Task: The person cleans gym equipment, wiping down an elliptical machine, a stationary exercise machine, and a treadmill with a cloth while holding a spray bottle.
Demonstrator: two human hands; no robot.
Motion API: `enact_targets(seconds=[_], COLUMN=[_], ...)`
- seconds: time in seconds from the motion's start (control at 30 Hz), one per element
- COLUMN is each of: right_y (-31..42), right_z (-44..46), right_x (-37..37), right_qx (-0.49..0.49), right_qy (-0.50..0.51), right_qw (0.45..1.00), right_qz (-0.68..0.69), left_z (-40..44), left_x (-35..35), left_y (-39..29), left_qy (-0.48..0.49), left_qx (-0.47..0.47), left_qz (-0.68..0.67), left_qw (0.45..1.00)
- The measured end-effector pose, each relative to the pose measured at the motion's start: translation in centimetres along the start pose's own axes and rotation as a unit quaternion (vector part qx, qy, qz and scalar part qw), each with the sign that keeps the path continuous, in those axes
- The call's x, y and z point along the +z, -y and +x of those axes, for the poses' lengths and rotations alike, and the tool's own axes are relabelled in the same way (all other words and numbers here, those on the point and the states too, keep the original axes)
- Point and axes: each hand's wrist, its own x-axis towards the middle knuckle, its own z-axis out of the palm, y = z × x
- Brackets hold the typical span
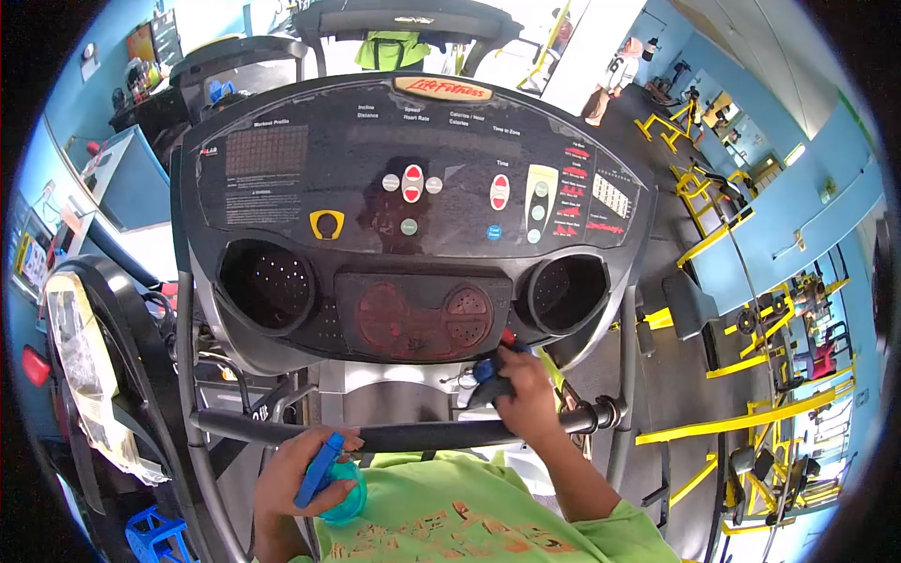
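My left hand (pixel 298 469) is closed around a spray bottle (pixel 343 499) with a teal body and a blue trigger head, close to my green shirt and just below the treadmill's black handlebar (pixel 413 435). In my right hand (pixel 530 399) is a bunched dark cloth (pixel 490 383), with bluish parts showing. That hand is at the lower right edge of the treadmill console (pixel 413 211), beside a small red part. Whether the cloth touches the console there, I cannot tell.
Two cup holders (pixel 267 286) flank the console's lower panel. Another treadmill (pixel 408 21) stands ahead, and a machine with a worn pale panel (pixel 80 366) is at left. Yellow-framed gym equipment (pixel 751 427) lines the right side. A person (pixel 617 73) stands in the background.
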Motion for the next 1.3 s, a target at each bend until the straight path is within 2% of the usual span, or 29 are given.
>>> enact_targets(seconds=[0.17, 0.27, 0.3, 0.47, 0.57, 0.6, 0.67, 0.7, 0.73, 0.8, 0.87, 0.93, 1.03, 1.2, 1.3], right_y=[-1.5, -1.2, -1.1, -0.8, -0.7, -0.1, 0.9, 1.7, 2.0, 2.3, 3.0, 3.5, 3.3, 3.7, 4.6], right_z=[0.1, 0.0, 0.0, 0.8, 0.4, 0.8, 1.6, 2.5, 3.5, 5.7, 6.7, 6.2, 4.7, 10.2, 10.6], right_x=[-0.9, -0.5, 0.2, -0.7, -2.4, -2.8, -3.5, -3.4, -2.9, -1.7, 0.7, 1.9, 1.7, 1.5, 1.8], right_qx=[-0.011, -0.013, -0.017, -0.038, 0.114, 0.108, 0.132, 0.090, 0.089, -0.035, 0.022, -0.007, -0.031, -0.057, -0.154], right_qy=[0.009, 0.002, 0.026, 0.037, 0.051, 0.054, -0.140, -0.223, -0.224, -0.273, -0.070, -0.086, -0.046, -0.059, -0.008], right_qw=[1.000, 0.998, 0.999, 0.999, 0.989, 0.990, 0.978, 0.966, 0.966, 0.961, 0.997, 0.996, 0.997, 0.996, 0.987], right_qz=[-0.019, -0.054, -0.011, -0.011, -0.077, -0.078, 0.074, 0.095, 0.094, 0.032, 0.006, -0.037, -0.060, -0.036, -0.039], left_z=[-0.2, -0.3, -0.2, -0.5, -1.0, -1.2, -1.6, -1.7, -1.8, -1.9, -2.0, -1.9, -2.3, -1.9, -1.3], left_x=[0.0, 0.0, 0.1, -0.2, -0.1, -0.1, -0.1, -0.2, -0.3, -0.3, -0.3, -0.1, -0.4, -0.1, -0.1], left_y=[0.5, 0.2, 0.0, 0.0, -0.1, 0.3, 1.2, 1.6, 1.7, 1.4, 1.2, 1.2, 1.0, 1.1, 1.1], left_qy=[-0.002, -0.018, -0.019, -0.015, -0.036, -0.043, -0.054, -0.047, -0.039, -0.035, -0.030, -0.035, -0.046, -0.031, -0.024], left_qx=[0.019, -0.015, -0.012, 0.001, -0.005, 0.010, 0.028, 0.031, 0.035, 0.018, 0.002, 0.011, 0.017, 0.027, 0.047], left_qz=[0.018, 0.012, 0.020, 0.052, 0.039, 0.035, 0.030, 0.044, 0.060, 0.045, 0.031, 0.057, 0.056, 0.051, 0.068], left_qw=[1.000, 1.000, 1.000, 0.999, 0.999, 0.998, 0.998, 0.997, 0.997, 0.998, 0.999, 0.998, 0.997, 0.998, 0.996])
